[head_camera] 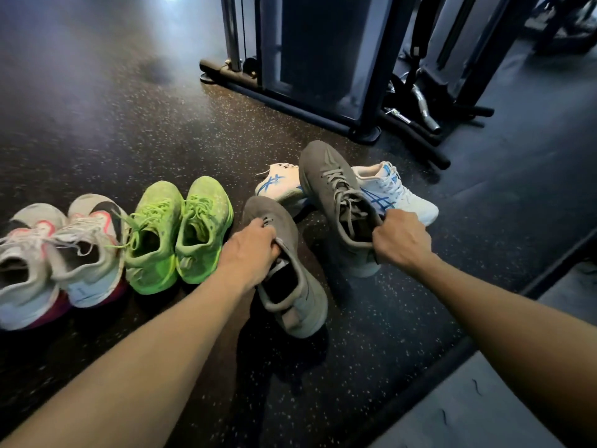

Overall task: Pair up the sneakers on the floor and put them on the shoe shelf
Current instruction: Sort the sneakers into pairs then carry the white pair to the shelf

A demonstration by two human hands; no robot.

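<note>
A person's left hand (250,252) is gripping one grey sneaker (287,270) at its tongue, the right hand (400,239) clutching its mate (339,202) by the collar — partly hiding two white-and-blue sneakers (397,192) beyond; left of both hands, a green pair (177,231) is sitting beside a white-and-pink pair (58,253) cut off by the edge.

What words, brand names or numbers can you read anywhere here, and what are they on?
None can be read.
White sneakers: blue crossed side stripes only, no lettering.
Gray sneaker in the left hand: nothing legible inside.
Green sneakers: no text visible.
</note>
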